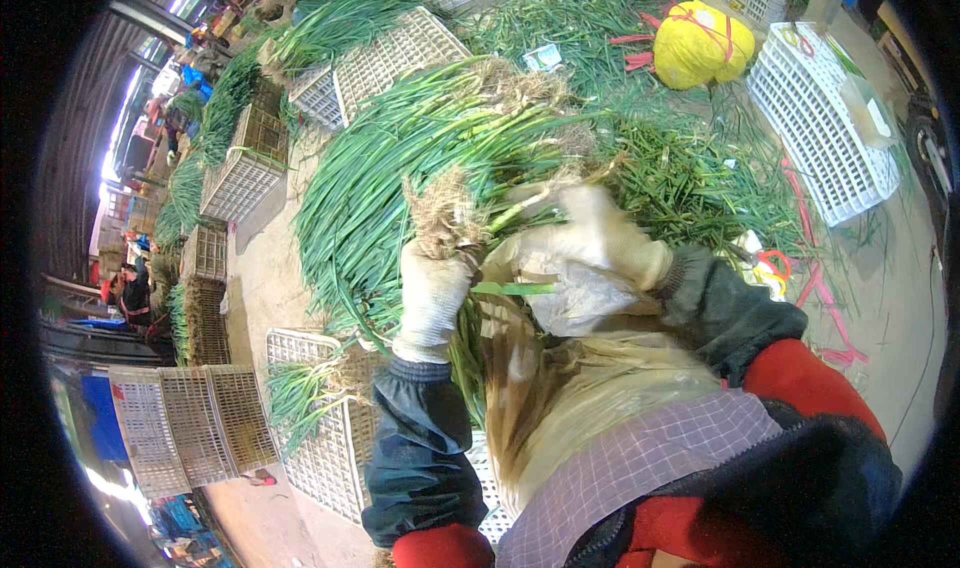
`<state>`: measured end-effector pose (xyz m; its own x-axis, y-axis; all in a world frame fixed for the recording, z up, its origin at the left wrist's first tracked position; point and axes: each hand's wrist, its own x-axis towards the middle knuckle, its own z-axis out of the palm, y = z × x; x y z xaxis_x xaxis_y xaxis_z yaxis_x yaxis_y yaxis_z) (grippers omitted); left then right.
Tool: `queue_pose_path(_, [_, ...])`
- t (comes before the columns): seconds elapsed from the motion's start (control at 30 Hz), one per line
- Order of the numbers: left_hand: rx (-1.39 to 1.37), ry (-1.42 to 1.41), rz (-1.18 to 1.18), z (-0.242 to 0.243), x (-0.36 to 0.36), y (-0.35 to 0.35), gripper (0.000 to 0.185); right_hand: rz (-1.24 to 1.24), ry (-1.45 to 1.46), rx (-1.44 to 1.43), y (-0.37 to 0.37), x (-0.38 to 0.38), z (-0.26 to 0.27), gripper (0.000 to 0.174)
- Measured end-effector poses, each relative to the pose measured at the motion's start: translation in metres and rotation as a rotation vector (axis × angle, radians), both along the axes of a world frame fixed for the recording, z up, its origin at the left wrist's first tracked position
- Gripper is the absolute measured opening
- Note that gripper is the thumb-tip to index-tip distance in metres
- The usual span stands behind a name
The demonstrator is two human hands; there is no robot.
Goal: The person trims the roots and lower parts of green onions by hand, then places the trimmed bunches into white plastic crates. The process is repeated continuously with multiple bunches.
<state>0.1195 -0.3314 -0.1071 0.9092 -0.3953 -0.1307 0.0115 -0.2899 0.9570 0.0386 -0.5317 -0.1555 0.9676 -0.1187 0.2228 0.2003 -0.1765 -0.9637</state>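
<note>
My left hand (433, 294), in a white knit glove, is closed around a bunch of green onions, its brown fibrous roots (448, 212) sticking up above the fist. To its right, my gloved right hand (611, 238) is blurred by motion near a pale onion stalk (517, 212); whether its fingers hold the stalk is unclear. Beyond both hands lies a large heap of green onions (375, 170), leaves to the left and roots to the right. A yellowish plastic apron (622, 380) covers my lap.
Loose green leaves (675, 170) litter the floor at right, near orange-handled scissors (772, 268). A yellow bundle (701, 47) and a white plastic crate (821, 118) stand farther back. Another crate (322, 448) at lower left bears small onions (307, 388). A person (131, 290) works at far left.
</note>
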Motion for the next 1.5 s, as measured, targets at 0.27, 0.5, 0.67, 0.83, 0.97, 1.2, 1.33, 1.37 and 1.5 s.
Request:
queue_pose_path(0.27, [0.009,0.064,-0.022,-0.003,-0.012,0.006,0.019,0.179,0.332,0.495,0.020,-0.004,0.006,0.013])
queue_pose_path(0.5, [0.022,0.093,0.125,0.002,-0.004,0.030,0.011,0.464,-0.106,0.721,-0.088,-0.043,0.010,0.023])
queue_pose_path(0.67, [-0.080,0.051,0.008,0.003,-0.017,0.038,0.013,-0.167,0.192,-0.266,-0.058,-0.049,0.028,0.056])
queue_pose_path(0.83, [-0.093,0.112,-0.202,-0.001,-0.031,0.028,0.031,0.189,0.151,0.300,0.005,-0.036,0.039,0.022])
queue_pose_path(0.97, [-0.159,0.130,0.075,0.012,-0.021,0.060,0.018,0.053,0.060,0.460,-0.015,-0.032,0.026,0.016])
queue_pose_path(1.2, [-0.042,0.112,0.187,0.036,-0.016,0.097,0.028,0.150,0.056,0.407,-0.028,-0.033,0.036,0.017])
queue_pose_path(1.33, [-0.095,-0.008,-0.040,0.051,-0.033,0.063,0.043,0.272,0.127,0.237,-0.001,-0.037,0.070,0.018])
queue_pose_path(1.37, [-0.091,-0.075,-0.182,0.054,-0.037,0.055,0.051,0.304,0.151,0.196,0.009,-0.034,0.076,0.019])
queue_pose_path(1.5, [-0.247,-0.119,-0.386,0.032,-0.040,0.053,0.051,0.446,-0.108,0.122,0.030,-0.018,0.105,0.030])
